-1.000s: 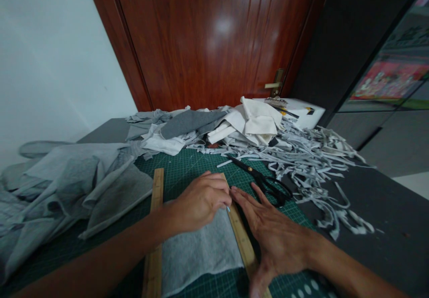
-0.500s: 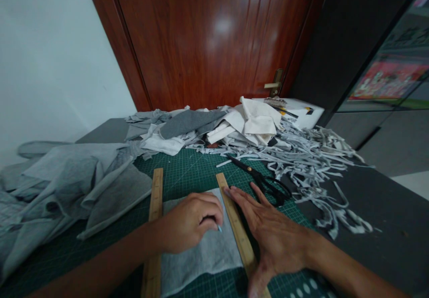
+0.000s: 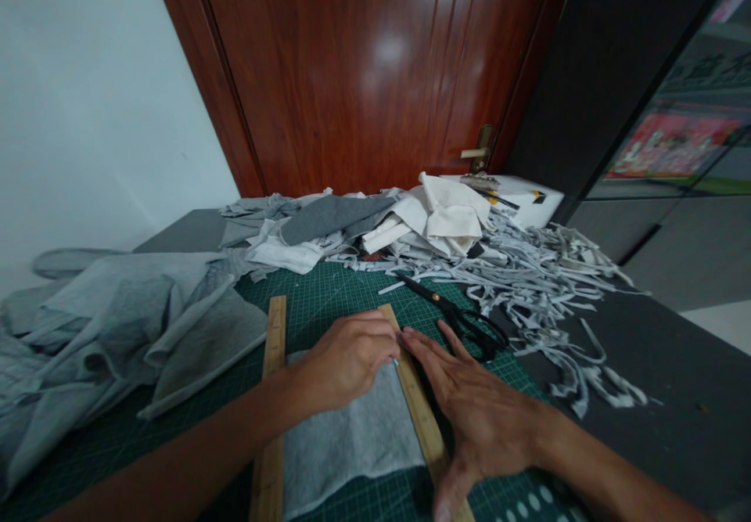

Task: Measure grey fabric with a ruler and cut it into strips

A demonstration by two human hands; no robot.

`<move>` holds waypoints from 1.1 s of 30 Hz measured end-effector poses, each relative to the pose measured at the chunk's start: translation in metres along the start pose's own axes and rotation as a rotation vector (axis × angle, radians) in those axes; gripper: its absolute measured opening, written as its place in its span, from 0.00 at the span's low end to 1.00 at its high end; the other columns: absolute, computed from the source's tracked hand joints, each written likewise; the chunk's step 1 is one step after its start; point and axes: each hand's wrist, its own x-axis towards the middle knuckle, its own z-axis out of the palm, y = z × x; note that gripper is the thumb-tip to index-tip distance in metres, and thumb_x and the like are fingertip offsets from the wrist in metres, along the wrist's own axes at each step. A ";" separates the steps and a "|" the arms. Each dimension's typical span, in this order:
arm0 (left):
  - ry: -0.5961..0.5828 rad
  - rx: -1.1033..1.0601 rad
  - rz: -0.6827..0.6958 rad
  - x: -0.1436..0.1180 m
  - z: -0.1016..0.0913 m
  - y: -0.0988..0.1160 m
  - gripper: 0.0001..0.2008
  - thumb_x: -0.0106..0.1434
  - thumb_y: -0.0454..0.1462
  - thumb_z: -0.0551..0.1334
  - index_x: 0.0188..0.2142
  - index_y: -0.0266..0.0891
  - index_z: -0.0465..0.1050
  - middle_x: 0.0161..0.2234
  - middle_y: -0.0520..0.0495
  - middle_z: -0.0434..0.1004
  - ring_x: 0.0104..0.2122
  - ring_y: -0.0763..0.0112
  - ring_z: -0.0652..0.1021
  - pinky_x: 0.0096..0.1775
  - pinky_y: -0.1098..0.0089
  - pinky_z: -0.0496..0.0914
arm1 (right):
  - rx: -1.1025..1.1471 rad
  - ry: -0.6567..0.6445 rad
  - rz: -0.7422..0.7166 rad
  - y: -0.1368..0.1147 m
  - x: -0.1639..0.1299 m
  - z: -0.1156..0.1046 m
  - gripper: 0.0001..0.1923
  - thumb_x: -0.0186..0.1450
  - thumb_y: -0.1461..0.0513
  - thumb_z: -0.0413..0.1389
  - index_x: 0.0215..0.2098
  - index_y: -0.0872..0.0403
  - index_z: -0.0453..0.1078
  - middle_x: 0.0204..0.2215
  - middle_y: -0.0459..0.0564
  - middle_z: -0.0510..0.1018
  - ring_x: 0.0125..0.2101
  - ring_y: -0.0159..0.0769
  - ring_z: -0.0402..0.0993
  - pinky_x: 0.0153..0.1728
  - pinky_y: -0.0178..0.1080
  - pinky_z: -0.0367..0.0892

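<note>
A piece of grey fabric (image 3: pixel 352 444) lies on the green cutting mat (image 3: pixel 328 283) between two wooden rulers. My left hand (image 3: pixel 352 358) is closed in a pinch over the fabric's upper part. From its fingers pokes the pale blue tip of a small pen-like marker (image 3: pixel 395 362), otherwise hidden, close to the left edge of the right-hand ruler (image 3: pixel 419 408). Pressed along that ruler is my right hand (image 3: pixel 469 397), fingers spread, thumb near the ruler's lower end. The left-hand ruler (image 3: pixel 273 350) passes beneath my left forearm. Black scissors (image 3: pixel 451 311) lie just beyond my right fingertips.
Crumpled grey fabric (image 3: pixel 146 326) covers the table's left side. Along the back are cloth scraps (image 3: pixel 340 217) and a white box (image 3: pixel 522 197). Cut fabric strips (image 3: pixel 545 271) spread to the right over the dark tabletop (image 3: pixel 657 358). A wooden door (image 3: pixel 375 76) stands behind.
My left hand has moved up and right over the fabric, bringing the blue tip to the right-hand ruler's edge. My right hand stays pressed in place on the ruler.
</note>
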 end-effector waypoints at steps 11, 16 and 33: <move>-0.083 0.183 0.102 0.002 -0.003 -0.003 0.14 0.68 0.23 0.56 0.33 0.40 0.76 0.33 0.49 0.80 0.34 0.64 0.73 0.39 0.64 0.70 | 0.000 0.020 -0.013 -0.001 0.000 0.000 0.87 0.50 0.33 0.71 0.77 0.57 0.13 0.78 0.71 0.37 0.77 0.66 0.36 0.73 0.66 0.21; -0.087 0.284 0.104 0.002 -0.003 0.003 0.12 0.68 0.24 0.59 0.34 0.39 0.76 0.34 0.50 0.79 0.36 0.64 0.74 0.43 0.62 0.68 | -0.006 0.025 -0.016 0.000 -0.001 0.001 0.86 0.50 0.33 0.71 0.77 0.58 0.14 0.78 0.71 0.38 0.76 0.67 0.37 0.73 0.65 0.21; -0.139 0.346 0.146 0.003 -0.003 0.032 0.09 0.73 0.32 0.64 0.34 0.38 0.77 0.35 0.51 0.80 0.42 0.62 0.75 0.49 0.58 0.67 | 0.001 0.019 -0.016 -0.001 -0.001 0.001 0.85 0.52 0.31 0.68 0.77 0.60 0.14 0.78 0.71 0.38 0.77 0.65 0.35 0.73 0.65 0.20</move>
